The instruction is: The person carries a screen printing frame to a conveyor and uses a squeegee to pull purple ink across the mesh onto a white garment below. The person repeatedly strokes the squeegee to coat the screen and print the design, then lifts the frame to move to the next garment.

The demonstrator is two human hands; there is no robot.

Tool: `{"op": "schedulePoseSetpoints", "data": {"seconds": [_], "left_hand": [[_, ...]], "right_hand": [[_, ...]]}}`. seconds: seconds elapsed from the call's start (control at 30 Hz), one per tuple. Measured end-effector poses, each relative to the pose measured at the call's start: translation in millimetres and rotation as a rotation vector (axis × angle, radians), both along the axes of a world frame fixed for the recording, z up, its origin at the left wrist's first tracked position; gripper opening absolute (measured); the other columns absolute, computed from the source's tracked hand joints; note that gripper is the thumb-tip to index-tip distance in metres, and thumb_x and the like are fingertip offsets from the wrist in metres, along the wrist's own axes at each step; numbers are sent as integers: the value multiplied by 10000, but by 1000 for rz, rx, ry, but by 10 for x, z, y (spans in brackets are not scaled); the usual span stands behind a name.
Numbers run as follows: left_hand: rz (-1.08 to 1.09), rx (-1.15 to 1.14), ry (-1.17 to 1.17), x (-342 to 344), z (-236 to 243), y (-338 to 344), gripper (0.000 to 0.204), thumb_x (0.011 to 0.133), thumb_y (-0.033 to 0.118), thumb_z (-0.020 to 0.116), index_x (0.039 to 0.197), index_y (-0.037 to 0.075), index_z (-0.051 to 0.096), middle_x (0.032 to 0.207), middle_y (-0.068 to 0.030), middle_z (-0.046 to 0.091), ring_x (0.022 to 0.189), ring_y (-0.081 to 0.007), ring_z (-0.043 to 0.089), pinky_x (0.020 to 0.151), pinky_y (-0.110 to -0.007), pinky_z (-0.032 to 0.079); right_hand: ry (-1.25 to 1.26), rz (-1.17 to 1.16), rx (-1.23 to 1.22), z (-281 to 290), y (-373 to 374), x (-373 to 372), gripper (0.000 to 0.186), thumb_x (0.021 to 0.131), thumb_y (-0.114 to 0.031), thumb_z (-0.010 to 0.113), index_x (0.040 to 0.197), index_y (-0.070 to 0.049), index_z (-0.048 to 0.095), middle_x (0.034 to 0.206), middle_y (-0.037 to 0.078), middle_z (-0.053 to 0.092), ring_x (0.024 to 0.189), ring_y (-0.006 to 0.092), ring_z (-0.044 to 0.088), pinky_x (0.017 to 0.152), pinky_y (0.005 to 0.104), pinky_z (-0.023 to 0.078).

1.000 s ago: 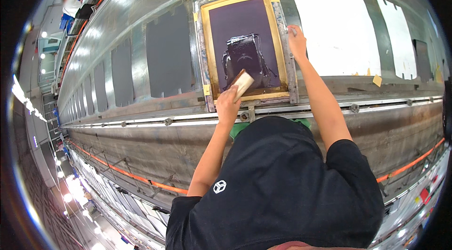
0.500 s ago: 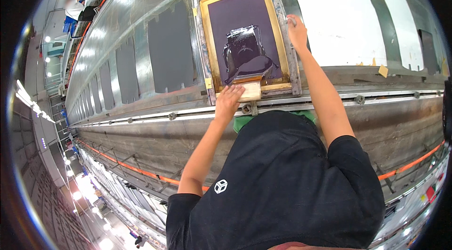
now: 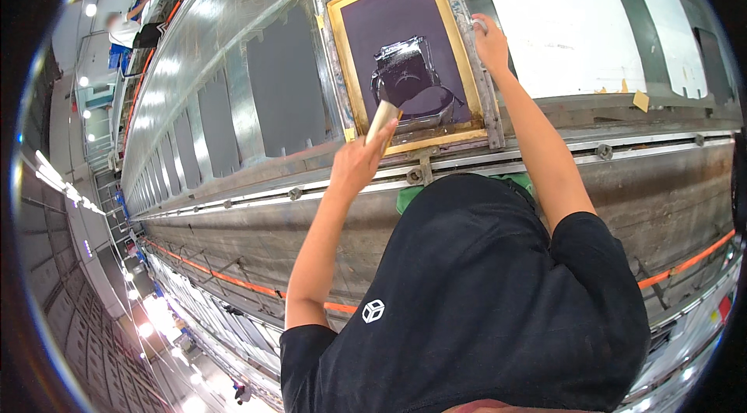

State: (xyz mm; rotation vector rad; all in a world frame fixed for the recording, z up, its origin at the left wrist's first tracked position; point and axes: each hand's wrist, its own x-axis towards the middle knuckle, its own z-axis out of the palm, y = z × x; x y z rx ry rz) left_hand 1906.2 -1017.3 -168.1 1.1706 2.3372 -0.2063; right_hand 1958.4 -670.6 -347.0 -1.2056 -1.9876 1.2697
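Note:
In the head view my left hand (image 3: 356, 161) is closed round a pale wooden squeegee (image 3: 380, 117), held tilted over the lower left corner of a screen frame. The screen (image 3: 401, 12) has dark purple mesh inside a yellow border and a worn metal frame with tape tabs. Glossy dark ink (image 3: 405, 63) lies in a thick patch on its lower half. My right hand (image 3: 490, 47) grips a small grey handle (image 3: 478, 23) at the frame's upper right side, fingers wrapped round it.
A long metal table (image 3: 210, 5) carries several grey panels (image 3: 284, 94) leftward and white sheets (image 3: 556, 20) rightward. A rail (image 3: 296, 194) runs along its near edge, with a yellow card (image 3: 640, 100) beside the sheets. Another person (image 3: 124, 33) stands at the far left.
The squeegee has swung from lying crosswise at the screen's near edge to a steep slant at the left. A band of ink shows along the near edge. My right hand stays on the handle.

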Motion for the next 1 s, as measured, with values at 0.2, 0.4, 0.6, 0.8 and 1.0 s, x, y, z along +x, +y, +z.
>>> {"op": "schedulePoseSetpoints", "data": {"seconds": [0.2, 0.4, 0.6, 0.8, 1.0], "left_hand": [[-456, 159, 230, -516, -50, 235, 440, 952, 174, 619, 1378, 239, 535, 1037, -94, 762, 1307, -304, 578, 1108, -542, 378], [-334, 375, 380, -504, -378, 442, 374, 886, 119, 661, 1248, 210, 638, 1549, -226, 447, 1508, -373, 327, 1202, -616, 215], [-198, 422, 228, -223, -770, 621, 301, 850, 228, 721, 1129, 165, 626, 1288, -124, 610, 1236, -298, 574, 993, -566, 430], [-319, 543, 283, 209, -1012, 822, 362, 785, 205, 760, 1130, 225, 651, 979, -2, 648, 923, -220, 635, 752, -390, 475], [-427, 662, 118, -52, -1028, 304, 415, 761, 117, 749, 1163, 218, 719, 1101, -49, 710, 1011, -259, 655, 839, -414, 491]], "right_hand": [[-17, -7, -99, 10, 28, -10, 303, 980, -313, 558, 1259, -246, 659, 943, 184, 739, 940, 378, 708, 856, 474, 529], [29, -86, -14, -25, -2, -52, 265, 995, -261, 565, 1236, -221, 667, 707, 155, 647, 655, 308, 629, 688, 434, 490], [-54, -20, -160, 134, -24, 10, 302, 976, -306, 549, 1251, -238, 657, 930, 210, 726, 981, 414, 695, 892, 493, 525], [40, -19, -8, 3, 29, -33, 272, 981, -278, 554, 1213, -191, 667, 859, 199, 701, 842, 387, 677, 794, 486, 511], [185, -80, 242, -94, 101, -120, 217, 1024, -261, 561, 1150, -136, 685, 744, 177, 657, 644, 330, 638, 647, 424, 478]]}}
